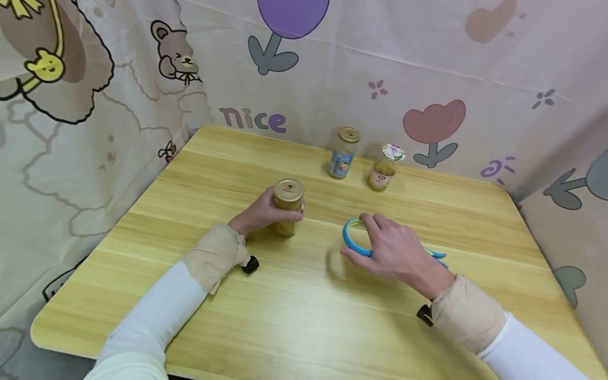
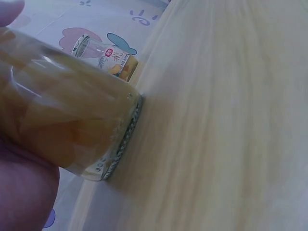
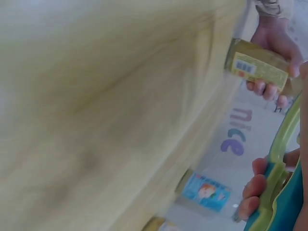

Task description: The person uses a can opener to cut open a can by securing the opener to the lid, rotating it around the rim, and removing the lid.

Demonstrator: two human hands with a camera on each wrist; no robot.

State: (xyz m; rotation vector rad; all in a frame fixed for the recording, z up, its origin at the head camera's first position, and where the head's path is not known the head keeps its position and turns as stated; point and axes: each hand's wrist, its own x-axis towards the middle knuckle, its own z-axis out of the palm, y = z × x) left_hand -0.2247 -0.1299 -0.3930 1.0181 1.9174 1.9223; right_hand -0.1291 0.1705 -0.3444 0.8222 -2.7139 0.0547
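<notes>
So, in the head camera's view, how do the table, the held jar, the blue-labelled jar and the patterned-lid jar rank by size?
Largest to smallest, as they look:
1. Table
2. Held jar, partly covered and nearer the camera
3. Blue-labelled jar and patterned-lid jar: too alike to rank

Left arm (image 1: 157, 301) and right arm (image 1: 524, 348) reach forward, left fingers (image 3: 260, 88) gripping, right fingers (image 3: 254, 186), partly hidden, apparently curled too.
</notes>
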